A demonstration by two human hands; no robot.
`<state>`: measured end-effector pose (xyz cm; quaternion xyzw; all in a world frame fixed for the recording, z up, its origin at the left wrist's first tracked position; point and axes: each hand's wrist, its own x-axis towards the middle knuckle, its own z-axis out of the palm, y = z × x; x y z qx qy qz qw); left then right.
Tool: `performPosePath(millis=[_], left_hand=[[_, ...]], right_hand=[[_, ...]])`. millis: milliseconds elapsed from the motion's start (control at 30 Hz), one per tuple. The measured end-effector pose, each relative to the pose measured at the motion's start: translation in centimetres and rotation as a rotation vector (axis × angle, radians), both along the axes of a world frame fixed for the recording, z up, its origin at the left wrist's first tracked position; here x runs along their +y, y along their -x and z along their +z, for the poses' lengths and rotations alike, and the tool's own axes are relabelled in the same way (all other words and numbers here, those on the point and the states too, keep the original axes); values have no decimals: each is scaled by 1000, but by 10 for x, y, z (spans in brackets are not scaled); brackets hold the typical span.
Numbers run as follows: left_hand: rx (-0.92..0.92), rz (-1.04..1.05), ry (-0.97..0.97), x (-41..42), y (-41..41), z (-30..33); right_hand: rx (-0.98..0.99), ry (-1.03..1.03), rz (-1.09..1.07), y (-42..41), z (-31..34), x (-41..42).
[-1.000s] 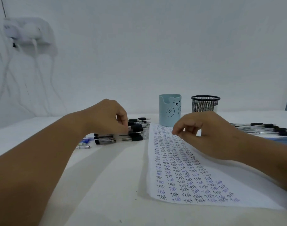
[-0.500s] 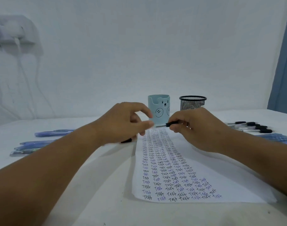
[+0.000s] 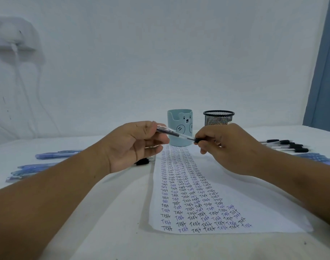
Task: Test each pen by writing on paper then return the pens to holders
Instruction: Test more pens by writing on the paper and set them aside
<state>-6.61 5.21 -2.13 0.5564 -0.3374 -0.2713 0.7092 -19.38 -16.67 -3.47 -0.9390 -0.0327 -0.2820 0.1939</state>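
Two hands now share one pen (image 3: 176,133), lifted in front of the blue cup (image 3: 179,126): the left hand (image 3: 136,145) pinches its barrel, the right hand (image 3: 224,145) grips the black cap, likely uncapping before testing on the paper (image 3: 198,194).

Both forearms reach in from 7 and 5 o'clock, hands meeting mid-frame, raised off the counter. Left hand (image 3: 136,145) palm turned inward, fingers curled, thumb and fingertips pinching one end of a clear-barrelled black-capped pen (image 3: 176,134). Right hand (image 3: 228,147) knuckles up, fingers curled, pinching the pen's black cap end.
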Motion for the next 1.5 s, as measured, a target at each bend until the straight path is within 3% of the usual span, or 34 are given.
performPosePath(millis=[167, 233, 300, 433, 500, 600, 833, 1500], left_hand=[[0, 13, 23, -5, 7, 5], [-59, 22, -25, -6, 9, 4], [-233, 56, -132, -8, 12, 1], [-870, 94, -449, -11, 19, -9], [-1004, 88, -610, -12, 19, -10], [-1046, 75, -666, -14, 17, -11], [-1046, 25, -705, -17, 13, -15], [-1047, -18, -719, -19, 12, -16]], right_hand=[[131, 47, -14, 4, 7, 3], [214, -57, 26, 7, 15, 4], [269, -232, 114, 13, 21, 6], [271, -534, 216, 32, 23, 6], [344, -691, 275, 42, 15, 5], [408, -804, 336, 55, 0, 8], [225, -479, 227, 59, -9, 17], [278, -389, 214, 60, -12, 18]])
